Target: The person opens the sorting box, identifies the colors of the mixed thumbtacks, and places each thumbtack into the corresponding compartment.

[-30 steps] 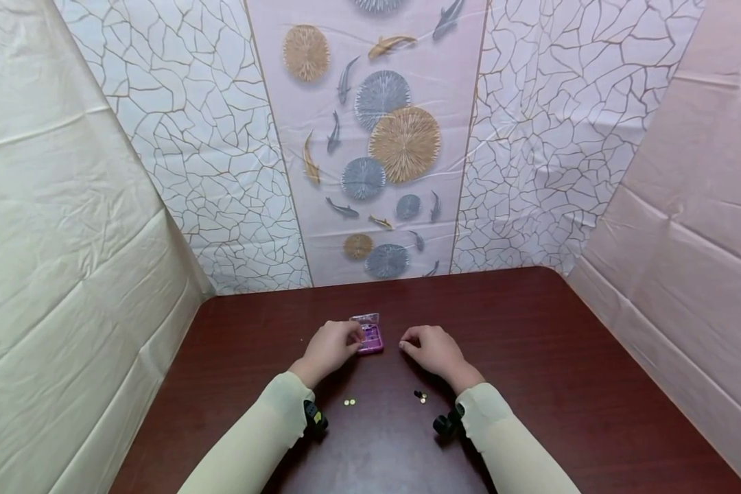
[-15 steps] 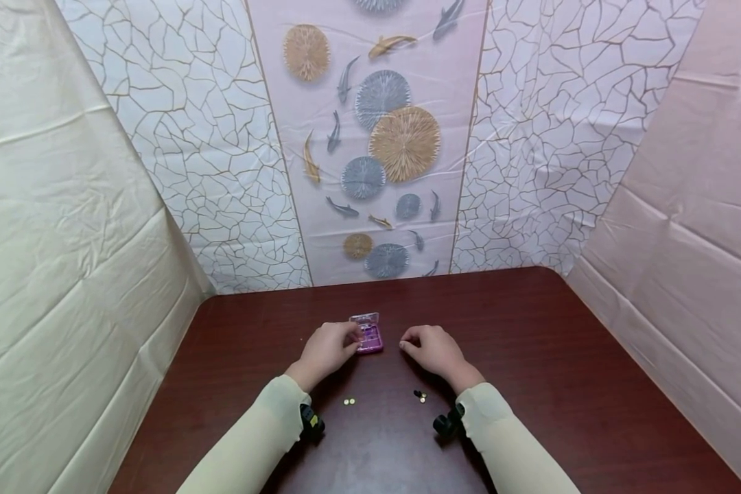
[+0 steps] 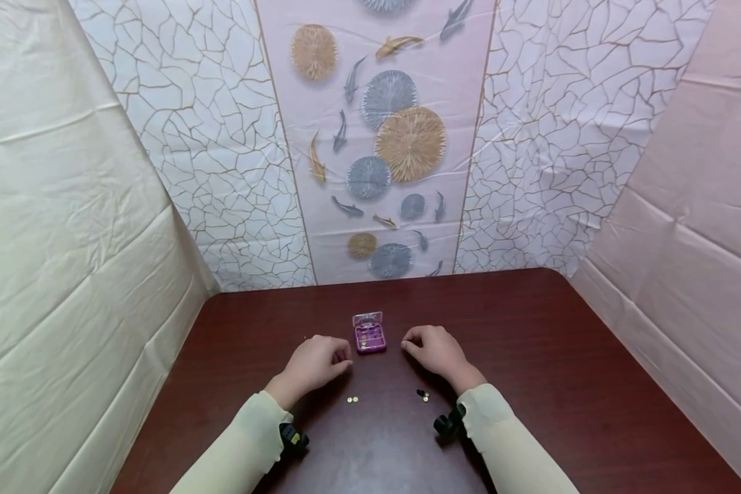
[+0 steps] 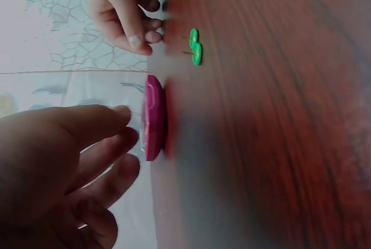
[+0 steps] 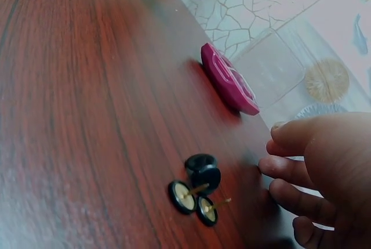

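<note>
A small magenta case (image 3: 378, 345) stands on the table with its clear lid (image 5: 272, 66) raised. Small yellowish pieces show in its left part. My left hand (image 3: 316, 362) is just left of the case and apart from it, fingers loosely bent, nothing between them. To the right of the case my right hand (image 3: 435, 350) rests near the table, fingers loosely curled and holding nothing. Two green thumbtacks (image 4: 197, 55) lie points up in front of the case. Closer to my right wrist are two black-rimmed thumbtacks (image 5: 182, 197) and a glossy black piece (image 5: 204, 173).
The dark red-brown table (image 3: 500, 309) extends around both hands. Patterned cloth (image 3: 385, 206) hangs behind its far edge, and pale cloth walls (image 3: 86, 274) stand on either side. A tiny speck lies on the table left of the case.
My left hand has drawn back from the case, leftward and toward me, uncovering the case's left part. The right hand has stayed put. The head view has shifted slightly.
</note>
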### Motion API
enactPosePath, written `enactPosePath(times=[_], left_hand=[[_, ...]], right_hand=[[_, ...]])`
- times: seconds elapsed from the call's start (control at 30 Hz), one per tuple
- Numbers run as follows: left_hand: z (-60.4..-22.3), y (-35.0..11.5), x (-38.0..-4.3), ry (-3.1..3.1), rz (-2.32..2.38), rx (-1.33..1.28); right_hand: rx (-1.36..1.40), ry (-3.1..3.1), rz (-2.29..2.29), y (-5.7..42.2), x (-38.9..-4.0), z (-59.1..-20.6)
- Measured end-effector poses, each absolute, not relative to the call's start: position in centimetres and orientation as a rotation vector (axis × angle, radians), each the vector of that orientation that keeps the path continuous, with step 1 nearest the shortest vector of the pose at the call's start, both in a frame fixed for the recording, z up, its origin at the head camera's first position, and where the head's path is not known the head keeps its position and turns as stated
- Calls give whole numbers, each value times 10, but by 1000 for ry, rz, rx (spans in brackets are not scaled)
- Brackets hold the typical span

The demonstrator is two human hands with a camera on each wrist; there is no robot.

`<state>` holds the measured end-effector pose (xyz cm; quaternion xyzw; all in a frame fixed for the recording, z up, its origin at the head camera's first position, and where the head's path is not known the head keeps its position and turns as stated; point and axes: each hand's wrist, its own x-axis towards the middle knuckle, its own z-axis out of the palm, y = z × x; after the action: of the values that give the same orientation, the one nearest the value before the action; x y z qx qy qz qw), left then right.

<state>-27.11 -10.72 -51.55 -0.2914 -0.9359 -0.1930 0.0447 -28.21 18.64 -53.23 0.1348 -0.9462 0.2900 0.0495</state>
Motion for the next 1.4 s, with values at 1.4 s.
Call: enactPosePath(times=[1.4], left_hand=[[-512,-104,-230,-2892,-600,-1054]], right_hand=[[435,-2908,876,182,-276,-522]])
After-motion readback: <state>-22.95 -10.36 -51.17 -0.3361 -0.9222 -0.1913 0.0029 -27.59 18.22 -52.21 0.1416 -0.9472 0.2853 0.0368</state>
